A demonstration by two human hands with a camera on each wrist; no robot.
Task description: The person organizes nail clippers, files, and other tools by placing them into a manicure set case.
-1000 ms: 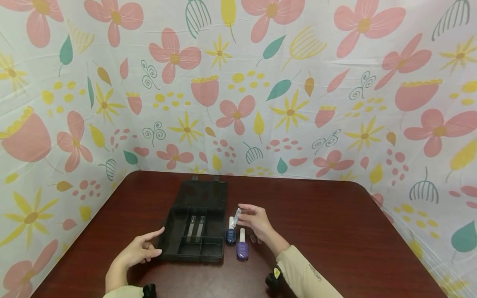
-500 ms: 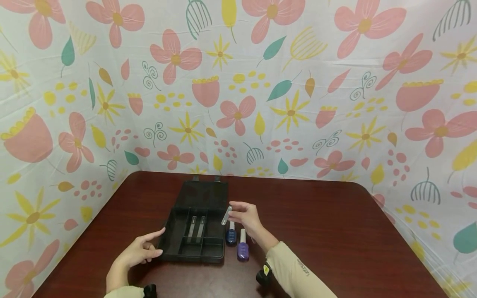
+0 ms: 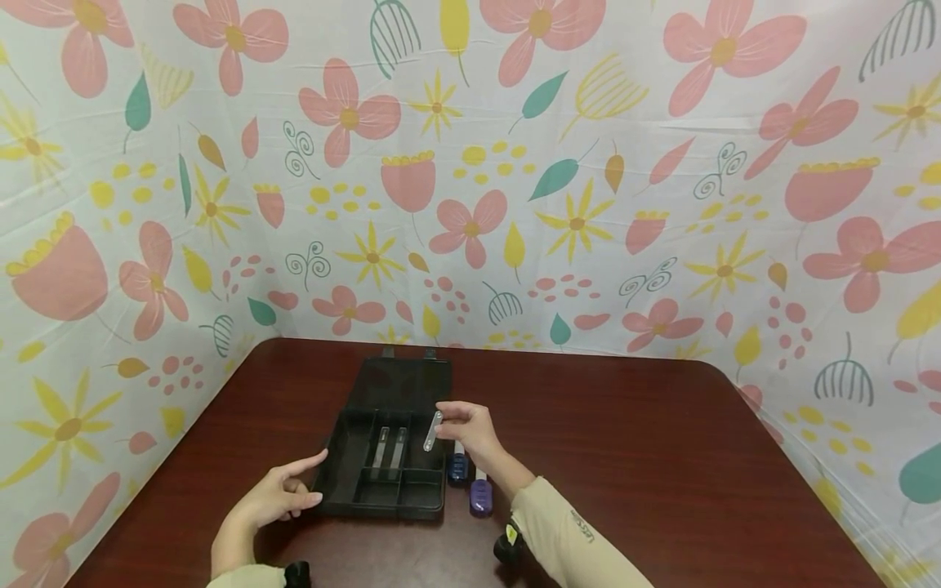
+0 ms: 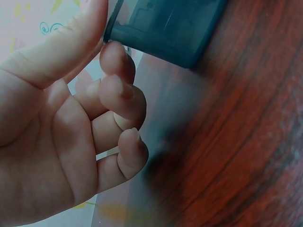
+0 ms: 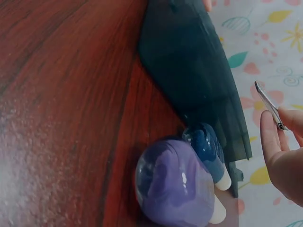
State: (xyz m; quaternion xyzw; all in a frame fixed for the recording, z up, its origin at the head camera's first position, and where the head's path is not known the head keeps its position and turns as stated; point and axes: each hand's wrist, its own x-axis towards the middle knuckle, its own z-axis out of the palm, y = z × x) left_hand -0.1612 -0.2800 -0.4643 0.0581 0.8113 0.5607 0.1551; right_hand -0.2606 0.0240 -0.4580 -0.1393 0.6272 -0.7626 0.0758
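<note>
My right hand point(image 3: 474, 433) pinches a small silver nail clipper point(image 3: 434, 431) between thumb and fingers. It hangs over the right compartment of an open black divided case point(image 3: 338, 465). In the right wrist view the nail clipper point(image 5: 269, 105) shows from its side. My left hand point(image 3: 268, 494) rests on the case's left side, index finger stretched out and thumb near the front corner. The left wrist view shows the other fingers point(image 4: 124, 101) loosely bent beside the case wall point(image 4: 165, 42). Two slim silvery strips point(image 3: 380, 453) lie in the middle compartment.
A blue nail polish bottle point(image 3: 458, 469) and a purple one point(image 3: 481, 496) stand just right of the case, partly behind the right forearm. The case's lid point(image 3: 400, 382) lies back on the dark wooden table point(image 3: 625, 457). Flowered cloth point(image 3: 470, 163) hangs around the table.
My right hand has carried the nail clipper leftward from above the blue bottle to over the case's right compartment. The left hand has stayed at the case.
</note>
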